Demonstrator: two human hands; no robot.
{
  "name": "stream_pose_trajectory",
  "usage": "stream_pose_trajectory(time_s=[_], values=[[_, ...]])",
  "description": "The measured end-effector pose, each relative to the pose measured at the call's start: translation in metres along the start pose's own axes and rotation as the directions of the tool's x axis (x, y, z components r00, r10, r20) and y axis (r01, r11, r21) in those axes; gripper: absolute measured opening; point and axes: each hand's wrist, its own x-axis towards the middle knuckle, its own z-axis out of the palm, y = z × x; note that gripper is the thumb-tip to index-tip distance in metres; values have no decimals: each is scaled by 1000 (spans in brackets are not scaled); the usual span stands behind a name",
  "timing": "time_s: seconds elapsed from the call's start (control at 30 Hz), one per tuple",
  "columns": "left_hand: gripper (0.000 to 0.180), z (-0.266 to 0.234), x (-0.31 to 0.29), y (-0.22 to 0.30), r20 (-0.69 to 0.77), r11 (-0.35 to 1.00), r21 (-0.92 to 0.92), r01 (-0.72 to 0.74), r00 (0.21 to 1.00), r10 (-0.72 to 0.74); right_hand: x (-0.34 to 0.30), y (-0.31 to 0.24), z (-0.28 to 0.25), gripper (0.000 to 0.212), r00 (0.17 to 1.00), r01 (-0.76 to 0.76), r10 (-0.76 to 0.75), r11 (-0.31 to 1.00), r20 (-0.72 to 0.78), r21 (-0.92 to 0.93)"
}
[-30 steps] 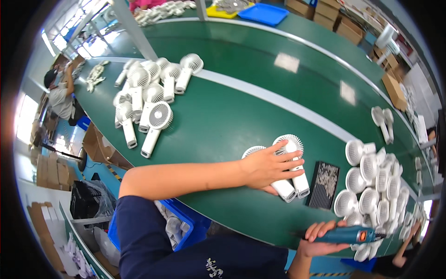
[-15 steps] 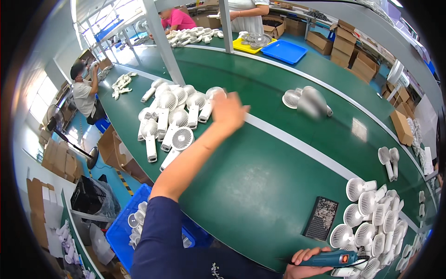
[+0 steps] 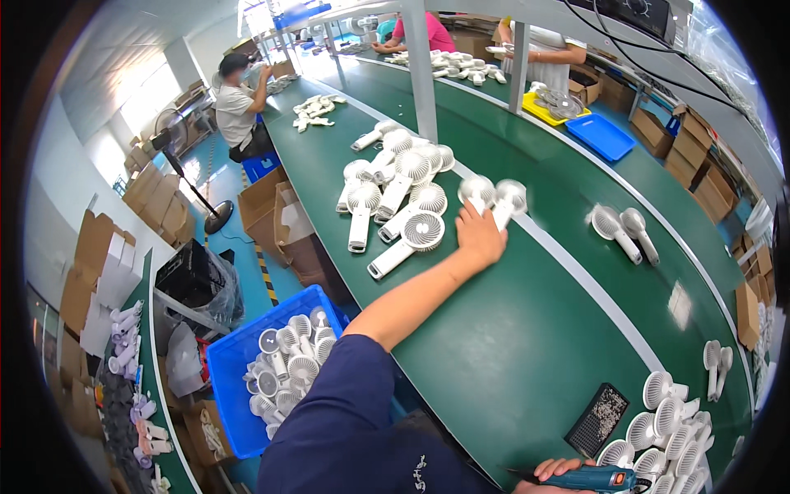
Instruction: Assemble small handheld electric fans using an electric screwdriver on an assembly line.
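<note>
My left hand (image 3: pixel 481 239) reaches out over the green table with its fingers round the handles of two white handheld fans (image 3: pixel 511 198), their round heads pointing away from me. Left of it lies a loose pile of similar white handheld fans (image 3: pixel 412 165); the nearest one (image 3: pixel 423 230) lies aslant at the pile's front. Low in the picture, my right hand (image 3: pixel 557 469) grips a teal electric screwdriver (image 3: pixel 599 478), its tip pointing left. Just beyond that hand sits a black tray of small screws (image 3: pixel 597 419), beside a second fan heap (image 3: pixel 680 438) at the right.
A blue crate of fans (image 3: pixel 220 375) stands left of the table. Two fans (image 3: pixel 624 233) lie on the green belt (image 3: pixel 568 198) past the white strip, with another pair farther right. A grey post (image 3: pixel 420 78) rises behind the pile. Co-workers sit and stand at the far end.
My left hand, blurred at the pile's right edge before, now holds two fans away from the pile. The view has swung left, showing more of the crate. My right hand keeps the screwdriver.
</note>
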Motion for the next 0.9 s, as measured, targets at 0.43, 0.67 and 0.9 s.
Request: stream_pose_trajectory(time_s=[0.43, 0.67, 0.9], values=[[53, -131, -234, 43, 249, 906, -367, -211, 916, 314, 47, -30, 10, 76, 991, 137, -136, 988, 14, -78], [87, -161, -240, 28, 132, 619, -602, -504, 702, 700, 86, -54, 32, 77, 972, 225, -207, 955, 108, -192], [78, -99, -191, 48, -183, -84, -629, -773, 42, 982, 85, -80, 17, 64, 915, 403, -366, 845, 169, -353]])
